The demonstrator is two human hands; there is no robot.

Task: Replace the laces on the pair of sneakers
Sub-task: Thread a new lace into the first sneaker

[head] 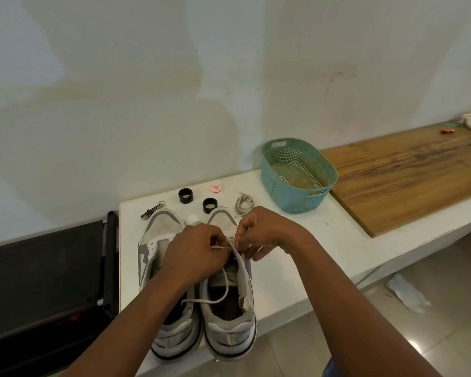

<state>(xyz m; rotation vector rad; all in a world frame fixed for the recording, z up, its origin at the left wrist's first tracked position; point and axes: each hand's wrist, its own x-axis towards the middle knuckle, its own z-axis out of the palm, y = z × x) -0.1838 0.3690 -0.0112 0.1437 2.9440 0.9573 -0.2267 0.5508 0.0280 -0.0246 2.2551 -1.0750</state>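
Your hands meet over the right sneaker (230, 308), which sits on the surface (297, 257) toes away from you. Your left hand (196, 251) and right hand (261, 235) each pinch the white lace (223, 284) at the eyelets; its loose end trails back across the shoe's opening. The left sneaker (161, 240) lies just beside it, under your left wrist. Beyond your hands lie a coiled lace (244, 204), two black rings (186, 195), a red cap (216, 188) and clippers (152, 210). Further right stands a teal basket (297, 197).
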